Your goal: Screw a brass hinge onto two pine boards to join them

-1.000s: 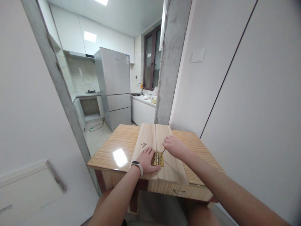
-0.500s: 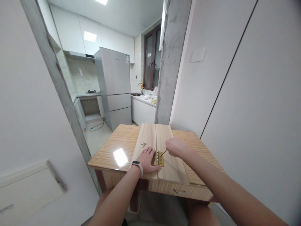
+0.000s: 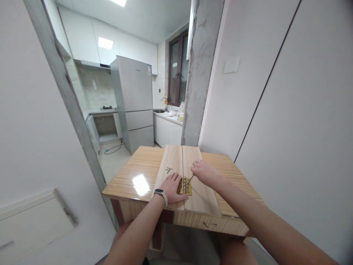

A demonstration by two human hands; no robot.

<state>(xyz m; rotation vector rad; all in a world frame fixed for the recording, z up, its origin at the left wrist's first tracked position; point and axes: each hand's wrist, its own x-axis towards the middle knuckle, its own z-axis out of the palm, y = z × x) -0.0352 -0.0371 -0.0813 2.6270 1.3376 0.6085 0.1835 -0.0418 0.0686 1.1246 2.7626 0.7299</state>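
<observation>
Two pale wooden boards (image 3: pixel 171 156) lie side by side with a narrow seam between them. A brass hinge (image 3: pixel 189 187) is opened flat across the seam. My left hand (image 3: pixel 172 187), wearing a wristband, rests flat with thumb and fingers spread, covering part of the hinge's left leaf. My right hand (image 3: pixel 202 170) is closed around a screwdriver (image 3: pixel 191 179), its handle hidden in the fist. The thin shaft slants down to the hinge's right leaf, where the tip meets it. Several loose screws (image 3: pixel 168 169) lie on the left board beyond my left hand.
The boards lie on a wood-grain table (image 3: pixel 129 173) with a drawer handle (image 3: pixel 209 224) at its front. A white wall (image 3: pixel 289 129) stands close on the right. Behind are a grey pillar (image 3: pixel 197 73), a fridge (image 3: pixel 136 88) and a sink counter (image 3: pixel 168 127).
My right hand has shifted slightly left and up, bringing the screwdriver more upright, its tip still at the right leaf. My left hand stays in place on the hinge.
</observation>
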